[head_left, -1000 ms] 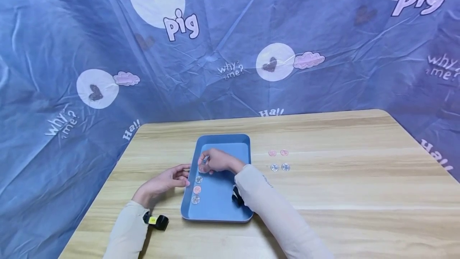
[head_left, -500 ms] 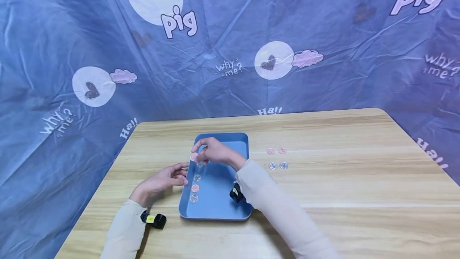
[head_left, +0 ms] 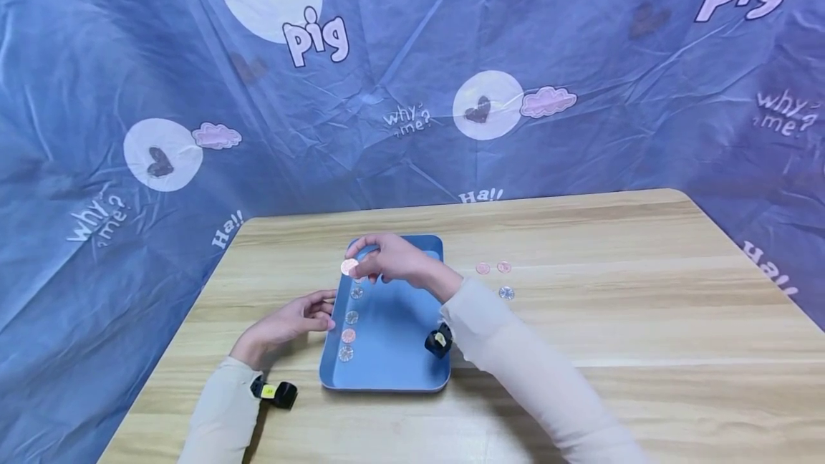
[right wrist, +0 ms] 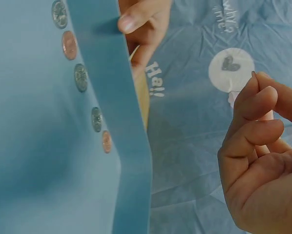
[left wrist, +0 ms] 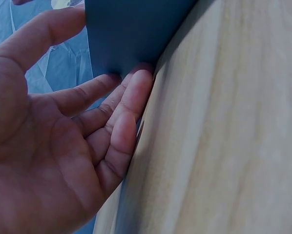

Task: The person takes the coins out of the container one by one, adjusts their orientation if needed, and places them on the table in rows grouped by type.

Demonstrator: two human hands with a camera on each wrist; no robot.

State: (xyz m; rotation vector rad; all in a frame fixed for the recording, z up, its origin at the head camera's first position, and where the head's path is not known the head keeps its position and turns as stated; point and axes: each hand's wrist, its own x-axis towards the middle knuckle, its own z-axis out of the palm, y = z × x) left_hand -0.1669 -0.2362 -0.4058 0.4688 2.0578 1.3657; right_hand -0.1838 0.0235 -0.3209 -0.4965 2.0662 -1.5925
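In the head view, my right hand [head_left: 399,260] pinches a copper-coloured coin [head_left: 349,267] between thumb and forefinger, over the far left rim of the blue tray [head_left: 399,378]. The right wrist view shows this coin nearly edge-on at the fingertips. My left hand [head_left: 293,321] grips the tray's left wall, thumb over the rim and fingers against the outside, as the left wrist view [left wrist: 63,136] also shows. Inside the tray, several coins lie in a line along that wall, among them a copper coin [right wrist: 69,45] and a silver coin [right wrist: 81,78].
Right of the tray, two copper coins [head_left: 493,268] and a silver coin [head_left: 506,293] lie on the wooden table [head_left: 612,349]. The right sleeve [head_left: 515,342] crosses the tray's right edge. A printed blue cloth [head_left: 387,163] hangs behind the table.
My right hand has moved from low in the tray toward its far left rim, carrying the copper coin. One silver coin on the table has dropped from sight beside the sleeve. The left hand stays put.
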